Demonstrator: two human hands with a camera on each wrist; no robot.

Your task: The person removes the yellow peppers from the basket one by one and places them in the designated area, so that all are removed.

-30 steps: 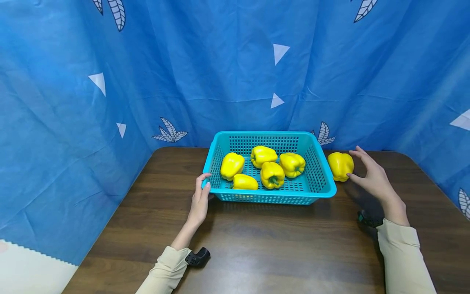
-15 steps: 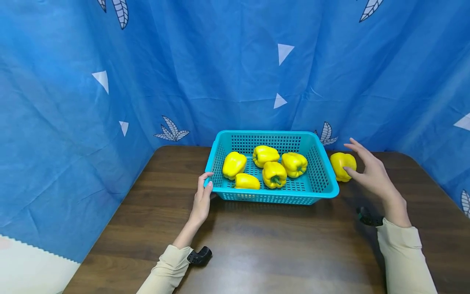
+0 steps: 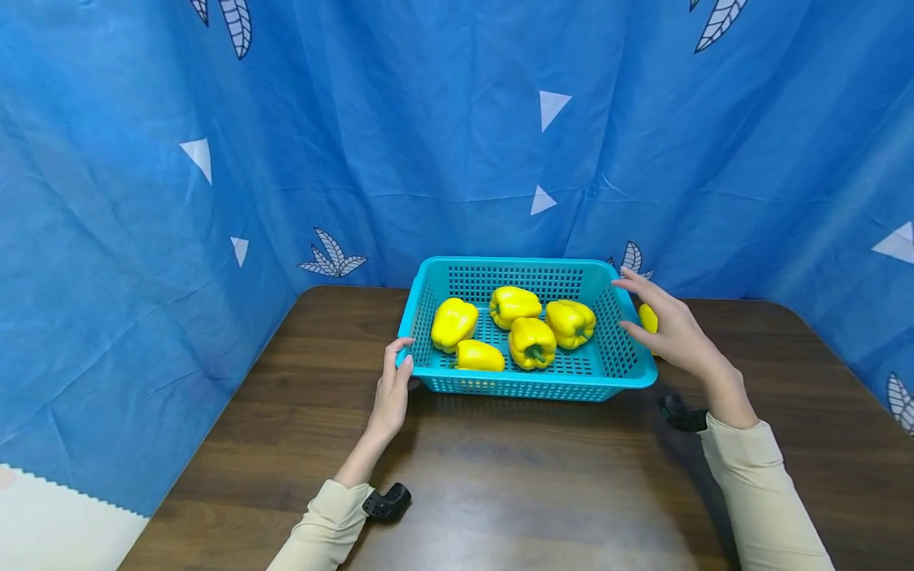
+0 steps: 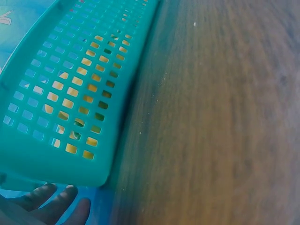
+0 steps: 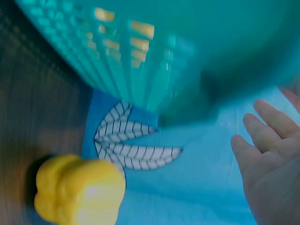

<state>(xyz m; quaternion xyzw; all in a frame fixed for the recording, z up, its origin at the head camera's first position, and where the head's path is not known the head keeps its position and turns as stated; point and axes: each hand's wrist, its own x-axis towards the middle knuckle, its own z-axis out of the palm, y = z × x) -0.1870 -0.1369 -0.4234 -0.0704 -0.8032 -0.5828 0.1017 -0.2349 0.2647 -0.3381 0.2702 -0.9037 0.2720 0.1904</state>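
Note:
A turquoise plastic basket [image 3: 531,379] with slotted walls stands at the back of the table, several yellow bell peppers [image 3: 531,342] lying in it. My left hand [image 3: 389,400] holds its front left corner, thumb and fingers at the rim; in the left wrist view the fingertips show by the basket's end wall. Over the right rim hovers my right hand [image 3: 674,333], thumb and fingers spread apart with nothing between them. Behind that hand, just outside the basket, another yellow bell pepper [image 5: 79,190] rests on the table, mostly hidden in the head view.
The dark wooden table [image 3: 543,476] runs up to a blue curtain [image 3: 457,159] printed with leaves and white triangles, hanging close behind the basket. A black wrist device [image 3: 387,503] sits on the left wrist and another [image 3: 681,414] on the right.
My right hand has moved left, from beside the outer bell pepper to above the basket's right rim, and now covers most of that pepper. The left hand and basket stay in place.

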